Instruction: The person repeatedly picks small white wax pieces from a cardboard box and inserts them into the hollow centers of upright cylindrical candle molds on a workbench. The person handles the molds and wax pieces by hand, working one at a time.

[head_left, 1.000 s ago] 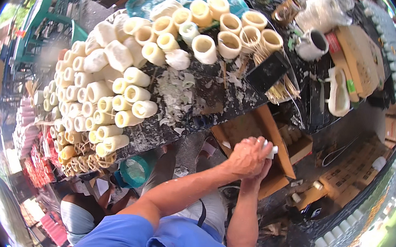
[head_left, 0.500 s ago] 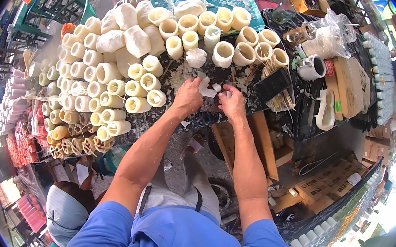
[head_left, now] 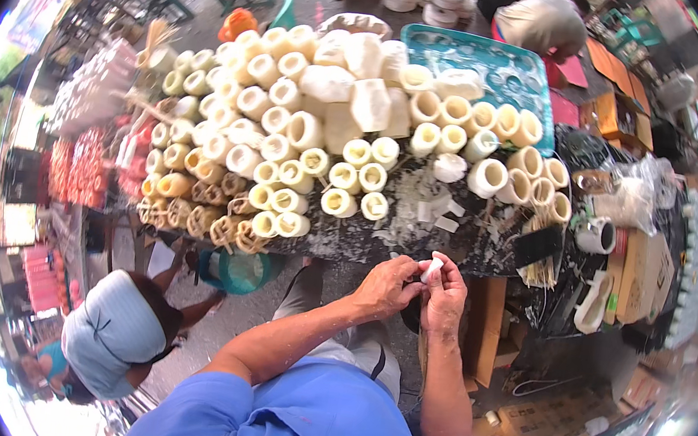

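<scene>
My right hand (head_left: 443,302) pinches a small white waxy-looking piece (head_left: 433,268) upright between thumb and fingers, in front of my body and just off the table's near edge. Beside it, my left hand (head_left: 388,288) is closed, its fingertips close to the right thumb; whether anything is in them is hidden. Several flat white scraps, one of them a small rectangular piece (head_left: 446,224), lie on the dark table (head_left: 380,243) beyond my hands, among pale flakes (head_left: 410,192). Rows of cream hollow cylinders (head_left: 487,177) stand around these scraps.
Larger white blocks (head_left: 370,104) are piled among the cylinders. A teal tray (head_left: 548,94) lies behind them. At right are a black phone-like slab (head_left: 539,246), a white mug-like vessel (head_left: 595,236) and cardboard (head_left: 643,277). A person (head_left: 116,334) in a pale head covering is at lower left.
Both hands have drawn back from the scraps on the table toward my body and come together. The right hand now holds a white piece up. The view has shifted, showing more at left.
</scene>
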### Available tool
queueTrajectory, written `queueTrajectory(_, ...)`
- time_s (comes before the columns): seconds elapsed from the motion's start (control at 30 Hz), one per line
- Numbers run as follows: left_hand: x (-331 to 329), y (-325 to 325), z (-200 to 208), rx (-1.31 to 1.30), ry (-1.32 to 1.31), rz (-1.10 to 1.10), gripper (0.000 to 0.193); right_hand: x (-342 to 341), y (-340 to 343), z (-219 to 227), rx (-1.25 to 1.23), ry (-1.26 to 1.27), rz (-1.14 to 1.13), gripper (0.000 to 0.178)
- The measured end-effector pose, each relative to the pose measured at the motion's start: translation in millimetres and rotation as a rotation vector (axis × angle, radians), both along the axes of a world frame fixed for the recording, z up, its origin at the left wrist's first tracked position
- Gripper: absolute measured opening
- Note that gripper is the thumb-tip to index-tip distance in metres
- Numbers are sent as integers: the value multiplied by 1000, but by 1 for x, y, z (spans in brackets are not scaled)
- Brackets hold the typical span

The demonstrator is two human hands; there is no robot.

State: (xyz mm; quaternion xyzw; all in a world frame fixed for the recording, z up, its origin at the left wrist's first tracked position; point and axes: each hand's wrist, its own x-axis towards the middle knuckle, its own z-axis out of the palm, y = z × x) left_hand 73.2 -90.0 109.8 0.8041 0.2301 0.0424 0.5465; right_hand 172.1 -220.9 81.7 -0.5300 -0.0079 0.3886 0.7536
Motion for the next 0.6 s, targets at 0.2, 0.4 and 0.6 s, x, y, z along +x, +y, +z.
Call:
queueTrajectory(0.2, -54, 22, 31, 173, -109, 108, 41, -54, 39, 22, 153, 82, -50, 38)
queueTrajectory(0.4, -111, 78, 58, 0, -190, 172, 34, -93, 94, 59, 229, 120, 113, 40)
queueTrajectory(0.6, -157, 146, 70, 30, -173, 136, 23, -107, 147, 85, 94, -102, 400, 37)
